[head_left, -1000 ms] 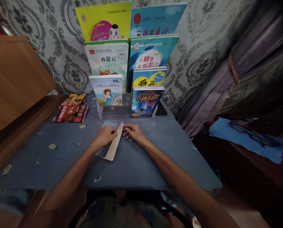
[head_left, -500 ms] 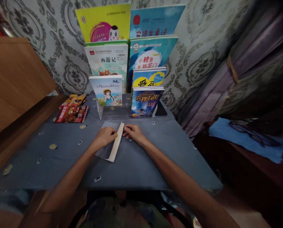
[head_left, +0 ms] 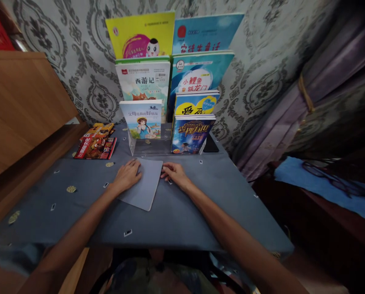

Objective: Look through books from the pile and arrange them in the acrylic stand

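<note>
Books fill both columns of a clear plastic stepped stand (head_left: 152,149) on the table (head_left: 201,220), which wears a grey-blue printed cloth. On the left side, a tall bright-yellow book (head_left: 161,32) rises behind a white book with black title characters (head_left: 144,81), with a small pale-blue paperback showing a girl in a yellow hat (head_left: 144,122) in front. On the right side stand a large blue book with a red title (head_left: 207,34), a teal book with a white oval (head_left: 190,75), a blue-and-yellow book (head_left: 182,105) and, foremost, a dark-blue book with gold lettering (head_left: 190,136). Before the stand, a thin grey rounded-corner booklet (head_left: 144,188) lies flat and closed on the cloth, tilted slightly. The left hand (head_left: 127,175) rests over its left edge — fingers stretched out, thumb apart, gripping nothing. The right hand (head_left: 174,175) sits just beside its upper right corner — fingers loosely bent, slightly apart; whether they touch the edge, I cannot tell.
</note>
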The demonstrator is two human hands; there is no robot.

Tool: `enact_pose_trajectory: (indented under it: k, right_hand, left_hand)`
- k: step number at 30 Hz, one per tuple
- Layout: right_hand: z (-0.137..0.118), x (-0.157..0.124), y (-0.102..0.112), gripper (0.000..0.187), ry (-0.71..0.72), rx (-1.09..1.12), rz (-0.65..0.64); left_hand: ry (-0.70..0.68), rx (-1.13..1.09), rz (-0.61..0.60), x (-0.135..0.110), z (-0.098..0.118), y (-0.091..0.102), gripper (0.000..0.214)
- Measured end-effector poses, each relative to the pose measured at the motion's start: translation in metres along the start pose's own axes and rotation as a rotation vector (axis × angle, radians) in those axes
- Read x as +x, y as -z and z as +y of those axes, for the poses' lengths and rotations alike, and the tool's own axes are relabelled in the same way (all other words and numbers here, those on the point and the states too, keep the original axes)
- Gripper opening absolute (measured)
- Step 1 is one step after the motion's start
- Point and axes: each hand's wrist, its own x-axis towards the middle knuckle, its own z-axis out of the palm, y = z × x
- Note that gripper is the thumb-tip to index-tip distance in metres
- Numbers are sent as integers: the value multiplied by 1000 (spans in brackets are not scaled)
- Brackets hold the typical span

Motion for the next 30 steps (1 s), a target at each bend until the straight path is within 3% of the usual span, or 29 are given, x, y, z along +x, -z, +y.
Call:
enact_pose_trajectory:
  k: [7,14,19,30]
  right_hand:
    - [0,-5,4,30,148,-276,199]
    - [-4,-7,5,41,140,-313,143]
    - [-5,-8,5,42,132,-305,145]
    - [-6,-10,7,43,180,-387,131]
  left_hand:
    - [-45,-67,-37,10,-10,0,23]
    - [-84,-23,-46,12,-7,4,20]
    - [-151,-126,-85,17,-3,1,31]
    - [-397,-285,-91,25,34,-13,54]
